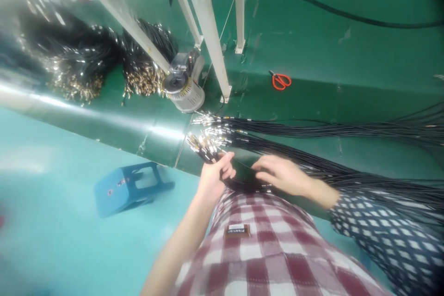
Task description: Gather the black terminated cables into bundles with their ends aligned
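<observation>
A bundle of thin black cables with metal-tipped ends lies across the green table and runs off to the right. My left hand is closed round a small bunch of these cables just behind their metal tips, at the table's near edge. My right hand lies over the black cables beside it, fingers bent and pinching at the strands. A checked apron covers my lap below both hands.
Orange-handled scissors lie further back on the table. A round grey machine stands by white frame legs. Heaps of finished black cables lie at the left. A blue stool stands on the floor.
</observation>
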`<state>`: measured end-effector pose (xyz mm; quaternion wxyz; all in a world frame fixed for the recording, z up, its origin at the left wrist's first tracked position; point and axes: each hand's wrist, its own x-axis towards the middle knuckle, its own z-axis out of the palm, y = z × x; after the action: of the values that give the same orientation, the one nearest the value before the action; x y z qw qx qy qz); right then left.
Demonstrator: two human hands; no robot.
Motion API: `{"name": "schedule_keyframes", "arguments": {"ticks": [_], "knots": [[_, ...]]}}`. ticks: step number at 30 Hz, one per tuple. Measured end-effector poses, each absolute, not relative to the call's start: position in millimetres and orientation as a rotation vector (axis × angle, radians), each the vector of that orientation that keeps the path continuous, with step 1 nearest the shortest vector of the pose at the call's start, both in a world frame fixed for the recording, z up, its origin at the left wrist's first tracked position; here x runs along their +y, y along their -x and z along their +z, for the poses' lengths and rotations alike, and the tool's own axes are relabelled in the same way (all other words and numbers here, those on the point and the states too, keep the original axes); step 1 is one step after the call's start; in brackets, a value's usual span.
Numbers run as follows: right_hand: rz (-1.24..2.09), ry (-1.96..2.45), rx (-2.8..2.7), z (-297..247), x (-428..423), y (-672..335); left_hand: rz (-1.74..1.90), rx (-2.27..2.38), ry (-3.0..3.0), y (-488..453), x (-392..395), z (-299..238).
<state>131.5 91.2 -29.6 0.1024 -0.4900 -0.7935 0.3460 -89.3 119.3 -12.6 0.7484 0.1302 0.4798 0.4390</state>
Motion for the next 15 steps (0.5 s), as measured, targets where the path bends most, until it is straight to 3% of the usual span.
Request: {"name": "schedule_keyframes", "arguments": {"ticks": [5,9,15], "knots": [[1.198,1.374,-2.14,-4.4,111.7,-62.3,0.929,1.031,-0.352,91.6,117.3,-11.6],[1.396,1.312,-2.198,-21.5,135.5,-71.6,0.876,1.005,-0.339,98.9,114.8,-17.1],[0.759,1.928,-2.458,-89.7,169.5,-105.8,0.916,0.948,-0.326,108.0,109.0,-22.2]]}}
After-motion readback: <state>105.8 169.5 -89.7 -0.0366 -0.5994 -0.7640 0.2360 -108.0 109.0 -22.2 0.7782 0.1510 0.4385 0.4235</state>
